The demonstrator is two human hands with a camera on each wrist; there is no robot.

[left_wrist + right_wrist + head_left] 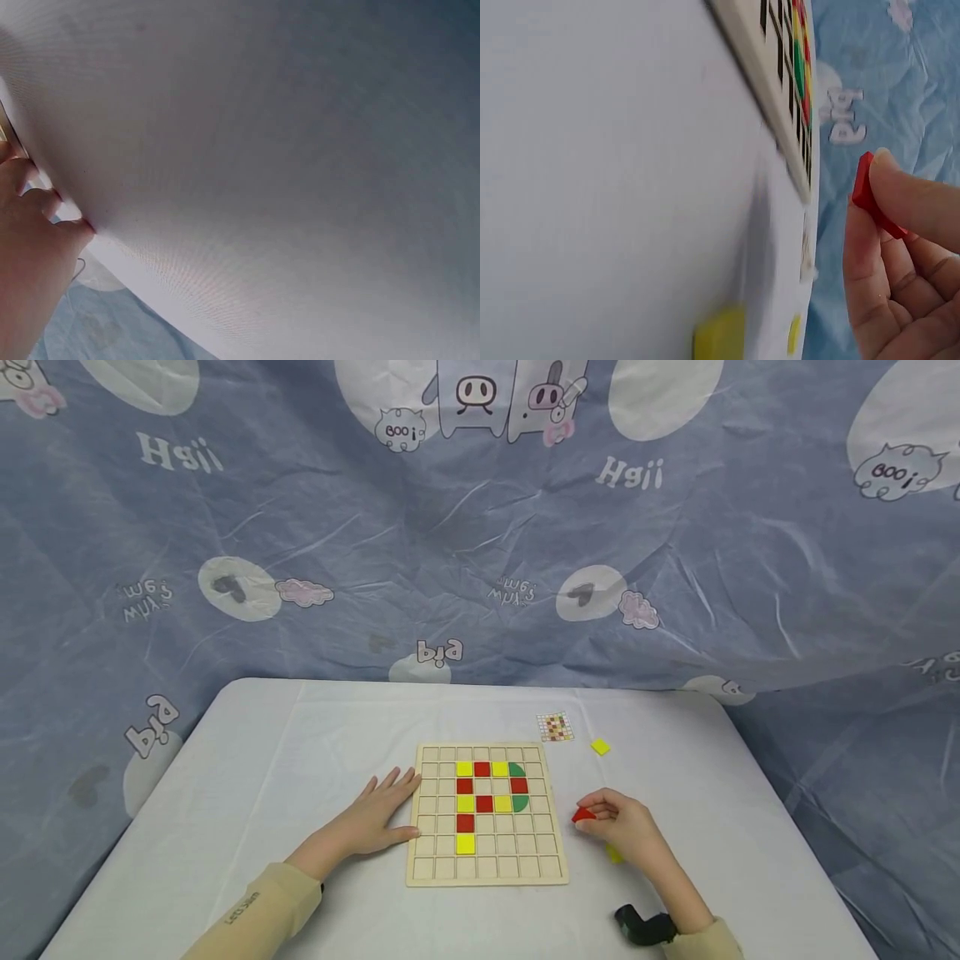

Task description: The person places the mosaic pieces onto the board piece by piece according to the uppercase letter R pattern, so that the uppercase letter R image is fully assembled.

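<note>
A wooden grid board (442,868) lies on the white table, with red and yellow square tiles and two green rounded tiles set in some of its cells. My left hand (378,817) rests flat at the board's left edge, fingers spread and touching the frame. To the right of the board, my right hand (626,827) pinches a red tile (866,195) between thumb and fingers, held above the table. One yellow tile (614,854) lies partly hidden under that hand. Farther back is another yellow tile (600,747).
A small printed pattern card (555,727) lies behind the board's far right corner. The black wrist camera (643,927) sits at the right wrist. Behind the table (330,727) hangs a blue patterned cloth (450,527).
</note>
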